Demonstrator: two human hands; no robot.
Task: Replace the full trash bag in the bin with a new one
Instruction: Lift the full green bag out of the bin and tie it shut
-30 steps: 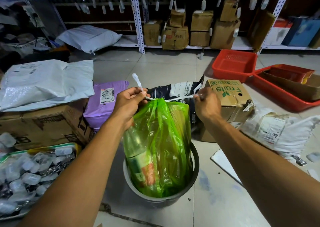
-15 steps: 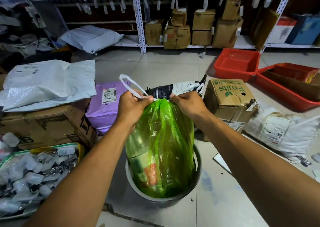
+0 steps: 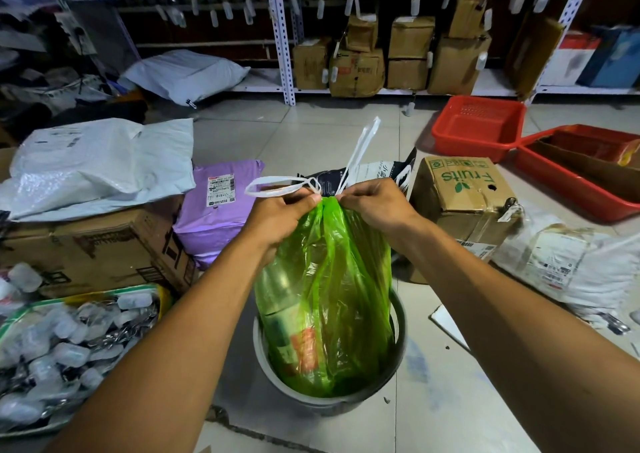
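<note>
A full green trash bag (image 3: 332, 296) stands in a round grey bin (image 3: 398, 317) on the tiled floor, its neck gathered tight at the top. Bottles and packaging show through the plastic. My left hand (image 3: 280, 217) pinches one white drawstring loop (image 3: 273, 187) that sticks out to the left. My right hand (image 3: 374, 203) pinches the other drawstring loop (image 3: 362, 147), which stands up and to the right. Both hands meet at the bag's neck, nearly touching. No new bag is in view.
Cardboard boxes (image 3: 90, 248), a purple parcel (image 3: 218, 210) and white mailers (image 3: 97, 165) crowd the left. A tray of small plastic items (image 3: 69, 341) lies front left. A "Fruits" box (image 3: 460, 193), red baskets (image 3: 478, 127) and white parcels (image 3: 568, 262) are right. Shelves (image 3: 284, 37) stand behind.
My hands, pulled apart with the drawstring taut a second ago, have come together at the bag's neck. The right loop now stands upward; the left loop has dropped flatter.
</note>
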